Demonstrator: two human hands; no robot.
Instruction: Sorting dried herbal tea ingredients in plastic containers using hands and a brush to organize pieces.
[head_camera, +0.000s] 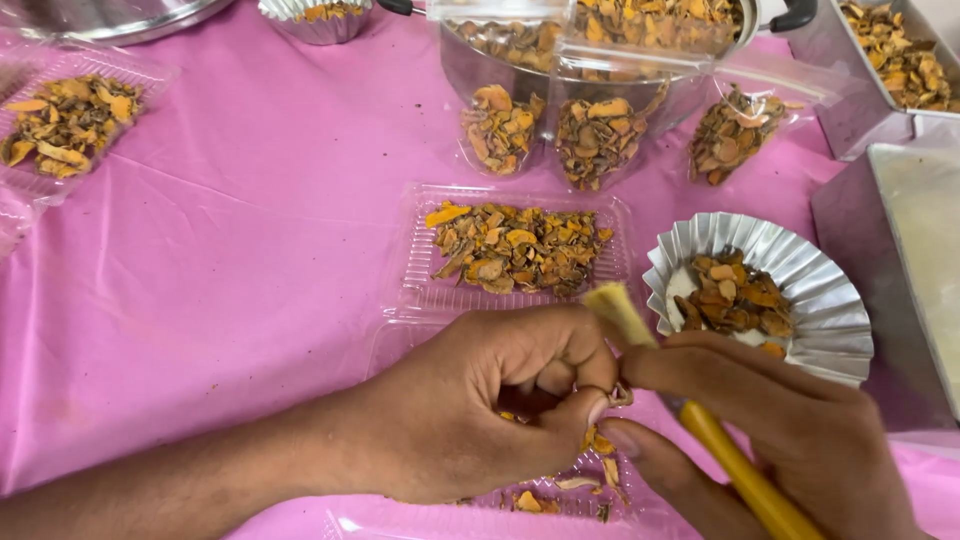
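Observation:
My left hand is curled over a clear plastic tray at the bottom, pinching a small dried orange-brown slice between thumb and fingers. My right hand meets it from the right and grips a yellow-handled brush whose pale tip sticks up between the hands. A few orange-brown pieces lie in the tray under the hands. Just beyond the hands sits another clear tray filled with the same dried slices.
A pleated silver foil cup of slices stands at the right, by a metal box. Three clear bags of slices lean on a metal pot at the back. More filled trays lie at left on the pink cloth.

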